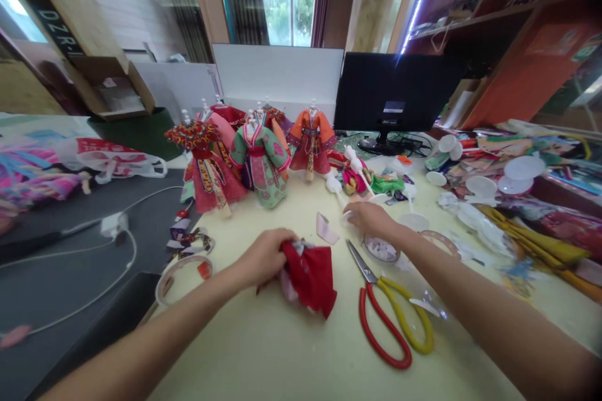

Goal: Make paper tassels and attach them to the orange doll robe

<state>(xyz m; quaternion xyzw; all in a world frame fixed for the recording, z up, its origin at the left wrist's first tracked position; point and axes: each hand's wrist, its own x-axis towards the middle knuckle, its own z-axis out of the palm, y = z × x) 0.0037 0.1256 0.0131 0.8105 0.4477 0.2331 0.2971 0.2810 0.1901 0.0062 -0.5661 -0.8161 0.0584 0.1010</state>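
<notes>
My left hand point(268, 257) is closed on a small red doll garment point(313, 279), bunched up just over the table, with a paler lining showing. My right hand point(369, 220) reaches farther forward, fingers curled down at a white plastic piece point(347, 216) mostly hidden beneath them. Just beyond it lean white plastic doll stands point(358, 166) with long stems and round bases. Between my hands lies a pale pink scrap of fabric point(327, 229). Large scissors point(369, 272) with one red and one yellow handle lie partly spread near my right forearm.
Dressed doll forms stand at the back, including a green robe point(261, 163) and an orange one point(311, 138). Behind them is a black monitor point(399, 94). Folded fabrics point(540, 219) pile up on the right. A tape roll point(162, 288) and white cable point(134, 257) lie left.
</notes>
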